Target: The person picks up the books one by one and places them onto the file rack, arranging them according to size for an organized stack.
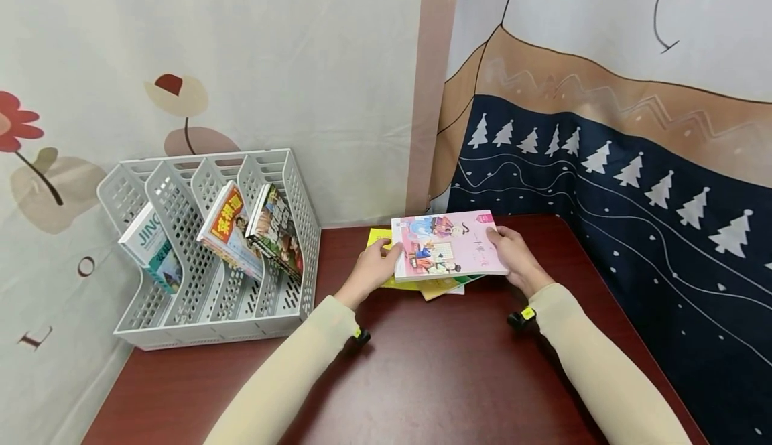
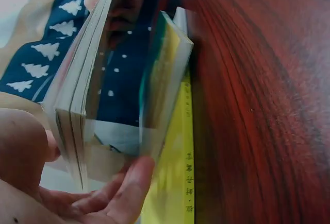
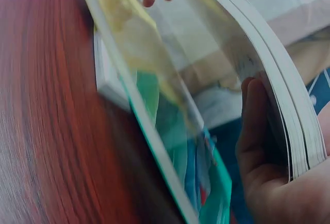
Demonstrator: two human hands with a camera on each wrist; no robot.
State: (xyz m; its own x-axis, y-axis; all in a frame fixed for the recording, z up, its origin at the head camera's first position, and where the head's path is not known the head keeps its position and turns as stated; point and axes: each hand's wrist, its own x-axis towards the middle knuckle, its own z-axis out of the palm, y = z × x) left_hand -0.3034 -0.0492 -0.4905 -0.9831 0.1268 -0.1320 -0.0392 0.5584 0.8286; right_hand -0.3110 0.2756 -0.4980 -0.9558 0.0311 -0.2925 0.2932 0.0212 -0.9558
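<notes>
Evidently for balance, the left hand [image 1: 377,265] and right hand [image 1: 517,259] pinch the pink book [image 1: 445,245] at opposite ends, thumbs above and fingers beneath, holding it raised over the yellow book [image 1: 377,236] and others on the far part of the table [image 1: 434,364]. From where I stand, it hides most of that pile. Farther left, the gray rack [image 1: 229,330] holds leaning books [image 1: 234,230], its perforated dividers [image 1: 173,204] standing between them.

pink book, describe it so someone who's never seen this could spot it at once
Start at the red-brown table and look right of the grey rack, toward the table's far edge. There the left hand and right hand hold the pink book by opposite ends, above a yellow book. Its pink cover with cartoon figures sets it apart from that yellow neighbour.
</notes>
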